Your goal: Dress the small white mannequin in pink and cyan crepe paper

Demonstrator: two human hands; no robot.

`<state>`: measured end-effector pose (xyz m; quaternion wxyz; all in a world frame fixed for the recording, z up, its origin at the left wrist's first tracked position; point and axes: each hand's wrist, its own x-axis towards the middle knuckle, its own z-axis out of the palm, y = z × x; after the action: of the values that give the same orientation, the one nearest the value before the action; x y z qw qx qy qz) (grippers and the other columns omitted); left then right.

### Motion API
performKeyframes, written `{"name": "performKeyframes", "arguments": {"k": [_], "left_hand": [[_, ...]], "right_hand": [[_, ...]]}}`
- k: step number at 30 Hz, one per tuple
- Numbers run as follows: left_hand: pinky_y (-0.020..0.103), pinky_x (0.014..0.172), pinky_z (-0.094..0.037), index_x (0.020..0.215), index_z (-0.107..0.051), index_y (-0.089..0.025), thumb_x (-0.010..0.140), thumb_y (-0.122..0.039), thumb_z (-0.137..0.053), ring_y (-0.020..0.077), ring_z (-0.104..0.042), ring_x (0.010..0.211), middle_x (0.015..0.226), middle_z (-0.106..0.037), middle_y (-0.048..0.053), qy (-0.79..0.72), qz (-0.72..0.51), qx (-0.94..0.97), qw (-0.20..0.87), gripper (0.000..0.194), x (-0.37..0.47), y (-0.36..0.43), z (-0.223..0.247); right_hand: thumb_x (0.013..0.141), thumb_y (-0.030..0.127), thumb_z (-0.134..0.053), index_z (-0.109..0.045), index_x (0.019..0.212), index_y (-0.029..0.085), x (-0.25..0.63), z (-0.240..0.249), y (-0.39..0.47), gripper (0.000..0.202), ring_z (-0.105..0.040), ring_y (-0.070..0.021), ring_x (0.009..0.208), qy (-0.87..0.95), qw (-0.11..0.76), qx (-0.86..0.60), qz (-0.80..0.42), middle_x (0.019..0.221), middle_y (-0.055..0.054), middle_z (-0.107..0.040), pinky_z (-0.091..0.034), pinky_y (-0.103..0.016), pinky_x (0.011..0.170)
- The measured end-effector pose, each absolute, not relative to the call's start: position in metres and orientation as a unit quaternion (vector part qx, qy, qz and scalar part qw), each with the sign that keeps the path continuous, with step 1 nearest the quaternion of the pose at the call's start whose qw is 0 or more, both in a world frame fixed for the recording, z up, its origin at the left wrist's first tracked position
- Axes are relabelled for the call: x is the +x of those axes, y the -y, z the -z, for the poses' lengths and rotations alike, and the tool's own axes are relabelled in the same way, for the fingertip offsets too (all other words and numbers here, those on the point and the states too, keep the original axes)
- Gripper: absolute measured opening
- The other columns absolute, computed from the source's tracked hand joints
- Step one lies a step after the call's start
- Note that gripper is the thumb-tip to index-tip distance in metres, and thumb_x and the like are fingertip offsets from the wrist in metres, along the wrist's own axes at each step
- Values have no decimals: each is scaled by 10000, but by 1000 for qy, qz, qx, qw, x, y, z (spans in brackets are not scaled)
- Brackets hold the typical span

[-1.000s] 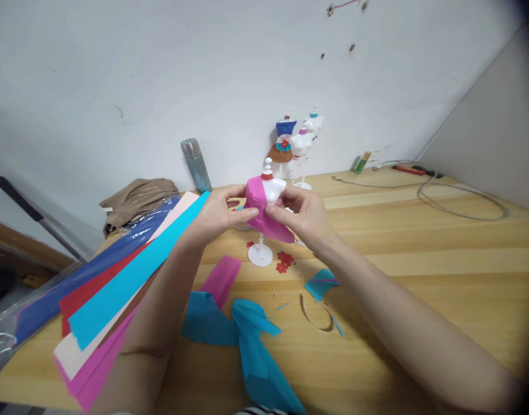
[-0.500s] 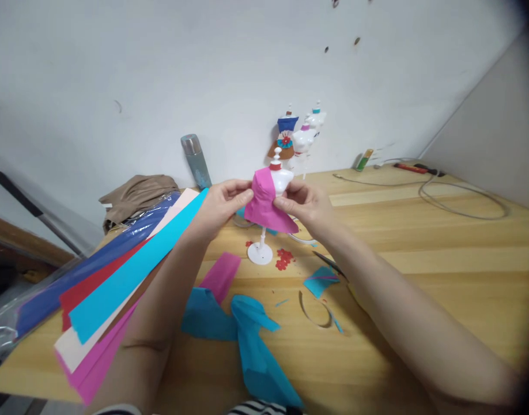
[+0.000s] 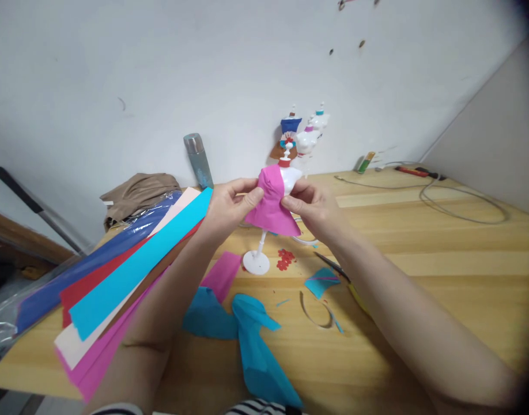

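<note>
Between my hands stands a small white mannequin (image 3: 291, 178) with a red neck band, tilted on its round base (image 3: 256, 263). Pink fabric (image 3: 272, 208) wraps its front and flares out like a skirt, leaving one shoulder bare. My left hand (image 3: 235, 206) pinches the pink fabric at the left edge, thumb in front. My right hand (image 3: 312, 206) is closed on the fabric's right edge, with its thumb on the front and the other fingers behind, partly hidden. Red flower cutouts (image 3: 285, 259) lie on the table beside the base.
Coloured fabric strips (image 3: 130, 282) lie under my left forearm. Blue fabric pieces (image 3: 256, 346) and a pink piece (image 3: 223, 275) are in front. Scissors (image 3: 333, 265) lie partly under my right forearm. More mannequins (image 3: 308, 141), a flask (image 3: 198, 161) and a cable (image 3: 463, 218) sit toward the back.
The mannequin now leans, its top shifted right and its base slightly left and nearer. Both hands have moved a little right with it, still holding the pink fabric.
</note>
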<state>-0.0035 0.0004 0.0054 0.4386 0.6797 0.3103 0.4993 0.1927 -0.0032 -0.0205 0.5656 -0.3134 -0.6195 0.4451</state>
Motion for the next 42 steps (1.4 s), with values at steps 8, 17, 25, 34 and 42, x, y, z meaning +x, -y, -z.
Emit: {"name": "performKeyframes", "arguments": {"k": [8,17,25,34,42], "left_hand": [[371,918,-605,1072,-784,-150,704,-358,-899,240,-773,974,1082,-821,93,-272,-435,676,529,438,-4,-8,0],[331,855,-568,967,-749,-143,655,-324,-856,209,-733,906,953,-797,66,-299,-483,679,464,376,2,-11,4],[341,876,-565,982,-737,-160,697,-334,-816,207,-722,919,960,-783,62,-289,-483,693,451,343,3,-11,6],[390,967,-586,1124,-756,-194,724,-432,-894,260,-742,1061,1108,-799,81,-242,-470,713,460,485,-3,-18,12],[400,961,-573,1011,-778,-199,655,-492,-930,275,-741,1028,1026,-793,71,-266,-490,693,457,486,2,-15,10]], "right_hand": [[638,637,-903,-690,723,286,187,19,7,419,-512,-198,644,649,552,-323,-412,676,-5,-581,-439,-370,622],[655,583,-886,-669,702,254,188,8,17,397,-474,-182,648,653,538,-354,-398,669,-4,-541,-395,-341,594],[702,396,-867,-660,695,258,187,10,14,249,-498,-184,630,660,536,-367,-377,656,9,-537,-435,-369,624],[641,575,-872,-628,679,261,185,5,20,400,-457,-158,611,663,525,-364,-391,642,13,-516,-417,-355,620],[656,651,-872,-584,620,246,192,-4,28,498,-433,-138,608,669,495,-389,-395,619,4,-506,-361,-329,588]]}}
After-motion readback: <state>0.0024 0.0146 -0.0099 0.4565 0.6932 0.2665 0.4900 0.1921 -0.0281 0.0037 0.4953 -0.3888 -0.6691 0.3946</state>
